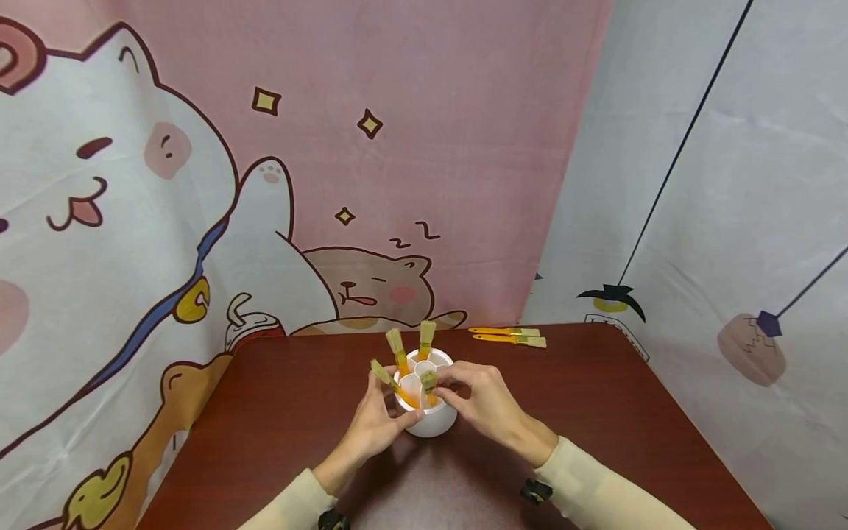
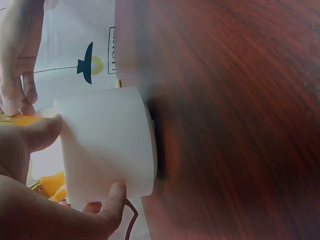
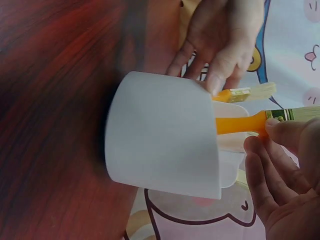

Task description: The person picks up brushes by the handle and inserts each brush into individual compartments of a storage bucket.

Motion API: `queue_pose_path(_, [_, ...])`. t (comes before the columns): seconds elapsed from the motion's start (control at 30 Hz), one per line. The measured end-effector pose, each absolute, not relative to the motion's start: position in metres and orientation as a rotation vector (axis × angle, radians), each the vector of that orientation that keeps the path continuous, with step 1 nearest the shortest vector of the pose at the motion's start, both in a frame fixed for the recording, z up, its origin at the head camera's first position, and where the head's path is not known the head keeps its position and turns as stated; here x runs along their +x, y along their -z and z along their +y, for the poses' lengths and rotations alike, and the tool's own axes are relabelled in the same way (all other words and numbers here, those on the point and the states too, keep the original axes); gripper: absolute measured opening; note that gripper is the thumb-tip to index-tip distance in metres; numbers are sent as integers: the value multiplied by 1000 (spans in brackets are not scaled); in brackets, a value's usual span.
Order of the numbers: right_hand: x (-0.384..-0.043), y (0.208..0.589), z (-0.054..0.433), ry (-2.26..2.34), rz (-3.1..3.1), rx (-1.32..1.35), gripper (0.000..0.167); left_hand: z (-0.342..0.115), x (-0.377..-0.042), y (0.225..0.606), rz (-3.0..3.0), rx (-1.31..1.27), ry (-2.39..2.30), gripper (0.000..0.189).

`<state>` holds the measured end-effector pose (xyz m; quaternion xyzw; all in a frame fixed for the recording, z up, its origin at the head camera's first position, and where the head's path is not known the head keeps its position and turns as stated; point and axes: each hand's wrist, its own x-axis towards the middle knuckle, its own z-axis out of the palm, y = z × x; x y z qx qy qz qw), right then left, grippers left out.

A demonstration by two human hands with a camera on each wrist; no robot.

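Observation:
A white round brush holder (image 1: 430, 424) with inner compartments stands on the table. My left hand (image 1: 372, 425) grips its left side, thumb at the near rim and fingers round the wall; in the left wrist view a fingertip (image 2: 118, 192) lies on its side. My right hand (image 1: 489, 401) pinches a paintbrush (image 3: 240, 124) near the metal band, its orange handle down inside the holder and its pale bristles up. Three more paintbrushes lean in other compartments: one at the left (image 1: 383, 374), one behind it (image 1: 396, 343), one at the back (image 1: 427, 336).
Two yellow-handled paintbrushes, one at the back edge (image 1: 503, 332) and one just in front (image 1: 509, 339), lie on the dark red wooden table (image 1: 298, 397). A cartoon-printed cloth (image 1: 464, 147) hangs behind and beside the table.

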<state>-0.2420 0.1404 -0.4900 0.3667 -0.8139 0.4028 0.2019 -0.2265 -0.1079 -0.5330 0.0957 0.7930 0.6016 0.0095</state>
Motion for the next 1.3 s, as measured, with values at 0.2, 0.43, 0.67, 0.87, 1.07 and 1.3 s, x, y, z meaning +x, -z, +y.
queue_pose_path(0.2, [-245, 500, 139, -1042, -2260, 1075, 24, -108, -226, 533, 2477, 303, -1881, 94])
queue_pose_path(0.43, [-246, 506, 137, -970, -2277, 1089, 24, -108, -226, 532, 2468, 308, -1892, 93])
queue_pose_path(0.67, [-245, 511, 138, -949, -2273, 1095, 22, -109, -228, 534, 2470, 312, -1890, 94])
queue_pose_path(0.87, [-240, 514, 140, -933, -2262, 1121, 21, -109, -227, 533, 2467, 303, -1891, 94])
queue_pose_path(1.07, [-236, 512, 141, -939, -2271, 1125, 23, -109, -227, 531, 2467, 311, -1890, 95])
queue_pose_path(1.3, [-234, 510, 145, -931, -2244, 1129, 28, -109, -226, 531, 2463, 327, -1893, 94])
